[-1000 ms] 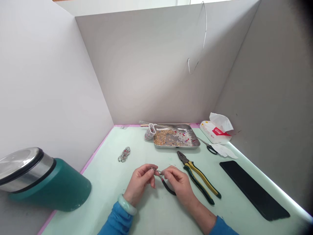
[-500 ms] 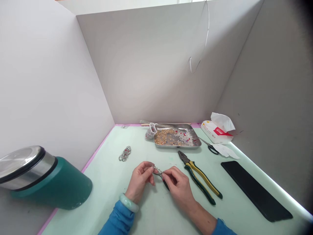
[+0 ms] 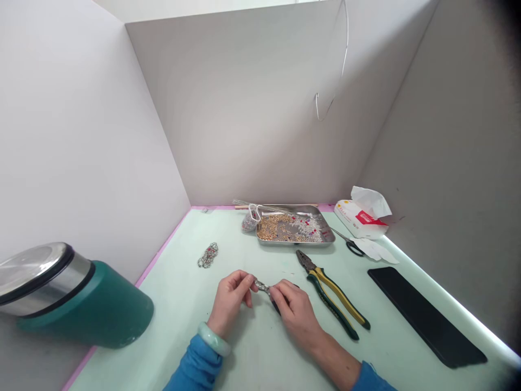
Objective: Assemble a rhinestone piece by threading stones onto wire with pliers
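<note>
Between my two hands is a short length of silvery beaded chain (image 3: 261,285). My left hand (image 3: 232,301), with a pale green bangle at its wrist, pinches the chain's left end between thumb and fingertips. The right end is at the fingertips of my right hand (image 3: 296,312), whose thumb and fingers are pressed together. Partly covered by that hand, a black-handled tool (image 3: 275,307) shows just below the chain; its kind and whether I grip it are unclear. Left of my hands, a coiled beaded chain (image 3: 208,255) with red beads lies on the table.
Green-and-yellow pliers (image 3: 325,293) lie right of my right hand. Behind stands a metal tray (image 3: 296,244) of gold, clear and coloured beads, beside a small bag (image 3: 249,221). Scissors (image 3: 355,248), tissues (image 3: 358,220) and a black slab (image 3: 425,317) are right; a green tumbler (image 3: 97,309) is left.
My left thumb and fingers have shifted slightly along the chain, and the thumb now lies straighter. My right fingers have moved a little. The things on the table stay put.
</note>
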A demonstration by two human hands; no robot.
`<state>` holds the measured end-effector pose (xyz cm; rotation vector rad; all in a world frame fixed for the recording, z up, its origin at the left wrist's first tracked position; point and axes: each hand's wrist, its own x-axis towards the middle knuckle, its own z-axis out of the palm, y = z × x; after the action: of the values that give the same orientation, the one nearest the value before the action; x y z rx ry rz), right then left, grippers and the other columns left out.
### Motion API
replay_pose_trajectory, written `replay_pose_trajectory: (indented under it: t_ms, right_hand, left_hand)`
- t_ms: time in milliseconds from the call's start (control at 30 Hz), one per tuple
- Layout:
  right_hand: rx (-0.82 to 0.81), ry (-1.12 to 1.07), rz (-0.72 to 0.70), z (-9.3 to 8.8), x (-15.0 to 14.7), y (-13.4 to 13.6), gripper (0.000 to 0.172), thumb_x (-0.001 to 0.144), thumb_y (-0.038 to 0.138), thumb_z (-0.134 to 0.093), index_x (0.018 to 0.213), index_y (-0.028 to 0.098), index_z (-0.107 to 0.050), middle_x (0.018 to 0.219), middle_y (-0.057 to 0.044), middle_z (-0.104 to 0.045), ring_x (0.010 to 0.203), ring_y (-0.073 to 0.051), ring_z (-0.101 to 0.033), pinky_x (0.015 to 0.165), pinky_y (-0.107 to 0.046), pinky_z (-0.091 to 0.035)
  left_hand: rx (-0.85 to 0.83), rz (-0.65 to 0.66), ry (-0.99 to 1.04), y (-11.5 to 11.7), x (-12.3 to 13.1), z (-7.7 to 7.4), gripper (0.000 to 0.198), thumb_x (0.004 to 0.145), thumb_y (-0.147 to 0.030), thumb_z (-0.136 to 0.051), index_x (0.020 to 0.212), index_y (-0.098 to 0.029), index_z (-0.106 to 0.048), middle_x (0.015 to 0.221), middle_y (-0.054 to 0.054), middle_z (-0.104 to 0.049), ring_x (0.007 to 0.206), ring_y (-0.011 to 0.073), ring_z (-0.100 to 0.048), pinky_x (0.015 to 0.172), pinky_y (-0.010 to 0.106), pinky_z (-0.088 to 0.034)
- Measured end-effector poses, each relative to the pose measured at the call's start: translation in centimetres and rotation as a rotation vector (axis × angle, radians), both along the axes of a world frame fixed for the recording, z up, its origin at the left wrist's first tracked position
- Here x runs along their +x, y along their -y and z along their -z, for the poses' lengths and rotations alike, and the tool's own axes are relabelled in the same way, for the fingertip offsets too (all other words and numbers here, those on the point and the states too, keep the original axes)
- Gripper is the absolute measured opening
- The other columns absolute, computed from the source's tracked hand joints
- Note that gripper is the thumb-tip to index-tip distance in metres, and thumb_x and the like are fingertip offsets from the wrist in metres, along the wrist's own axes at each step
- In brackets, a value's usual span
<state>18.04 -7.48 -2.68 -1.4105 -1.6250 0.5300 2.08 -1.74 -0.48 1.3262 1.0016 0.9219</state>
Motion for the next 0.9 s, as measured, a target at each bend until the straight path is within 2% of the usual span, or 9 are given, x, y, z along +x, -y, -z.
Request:
replay_pose_trajectory:
  t_ms: [167, 333, 433, 533, 667, 900]
  right_hand:
    - [0.016, 0.004, -0.085, -0.3, 0.1, 0.1, 0.03, 0.092, 0.031, -0.042, 0.067, 0.018, -0.05, 0.064, 0.002, -0.047, 0.061, -0.011, -0.046, 0.059, -0.024, -0.033]
    - [0.042, 0.013, -0.064, -0.2, 0.0, 0.1, 0.026, 0.089, 0.027, -0.047, 0.064, 0.018, -0.045, 0.061, 0.003, -0.042, 0.057, -0.011, -0.041, 0.056, -0.024, -0.03]
    - [0.031, -0.073, -0.055, -0.3, 0.0, 0.1, 0.029, 0.09, 0.028, -0.044, 0.063, 0.018, -0.045, 0.06, 0.003, -0.041, 0.058, -0.011, -0.041, 0.056, -0.024, -0.03]
    - [-0.017, -0.181, -0.073, -0.6, 0.2, 0.1, 0.032, 0.091, 0.033, -0.042, 0.064, 0.018, -0.048, 0.062, 0.002, -0.044, 0.059, -0.011, -0.042, 0.057, -0.024, -0.032]
    - [-0.105, -0.337, -0.112, -0.8, 0.4, 0.1, 0.039, 0.092, 0.04, -0.039, 0.063, 0.017, -0.049, 0.056, 0.004, -0.039, 0.054, -0.01, -0.038, 0.053, -0.024, -0.03]
    - [-0.228, -0.556, -0.166, -0.8, 0.3, 0.0, 0.041, 0.089, 0.05, -0.041, 0.067, 0.016, -0.052, 0.051, 0.006, -0.035, 0.047, -0.009, -0.031, 0.046, -0.023, -0.024]
  left_hand:
    - [-0.002, -0.041, -0.004, 0.0, -0.1, -0.1, 0.03, 0.081, -0.041, -0.057, 0.07, -0.013, -0.058, 0.065, 0.001, -0.063, 0.041, 0.0051, -0.045, 0.047, 0.021, -0.034]
    - [-0.004, -0.046, 0.009, 0.0, -0.1, -0.2, 0.029, 0.08, -0.04, -0.057, 0.07, -0.013, -0.059, 0.064, 0.001, -0.063, 0.04, 0.0053, -0.044, 0.047, 0.02, -0.034]
    - [0.003, -0.053, -0.012, 0.1, 0.0, -0.3, 0.03, 0.08, -0.04, -0.057, 0.066, -0.013, -0.059, 0.055, 0.0, -0.06, 0.04, 0.0054, -0.043, 0.047, 0.02, -0.034]
    - [-0.037, -0.018, 0.039, 0.3, 0.1, -0.6, 0.03, 0.08, -0.04, -0.058, 0.069, -0.013, -0.06, 0.065, 0.002, -0.064, 0.041, 0.0055, -0.045, 0.046, 0.02, -0.035]
    - [-0.117, 0.059, 0.153, 0.5, 0.2, -1.0, 0.031, 0.08, -0.043, -0.058, 0.087, -0.013, -0.063, 0.075, 0.004, -0.066, 0.043, 0.0065, -0.049, 0.048, 0.021, -0.04]
    - [-0.2, 0.1, 0.272, 0.7, 0.3, -1.0, 0.034, 0.079, -0.042, -0.06, 0.088, -0.01, -0.067, 0.079, 0.007, -0.068, 0.043, 0.0053, -0.048, 0.047, 0.021, -0.041]
